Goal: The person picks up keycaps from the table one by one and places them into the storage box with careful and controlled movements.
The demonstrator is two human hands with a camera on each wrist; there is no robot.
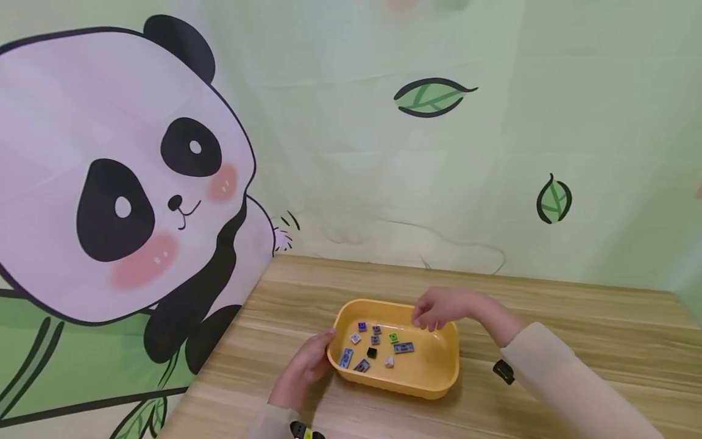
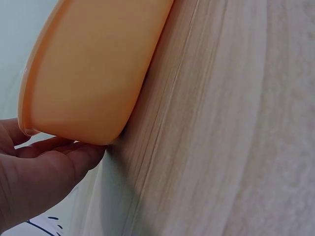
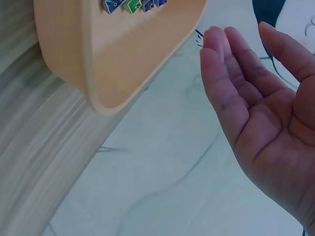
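A yellow plastic basin (image 1: 422, 372) stands on the wooden table with several small toy bricks inside. My left hand (image 1: 307, 366) holds its left end; in the left wrist view, the fingers (image 2: 44, 167) meet the end wall and rim. Above the far right part of the basin hovers my right hand (image 1: 439, 306). Its fingers are loosely bent, apart from the bricks, and the right wrist view shows nothing in the palm (image 3: 270, 123). Among the bricks are a lime green one (image 1: 393, 337), a black one (image 1: 372, 352), a long grey one (image 1: 403, 347) and a blue one (image 1: 362, 327).
Bare wood of the table (image 1: 592, 366) extends to the right of the basin. Behind it rises a pale green cloth backdrop (image 1: 340, 152) printed with leaves and a large panda. A small black object (image 1: 503, 372) sits beside the right sleeve.
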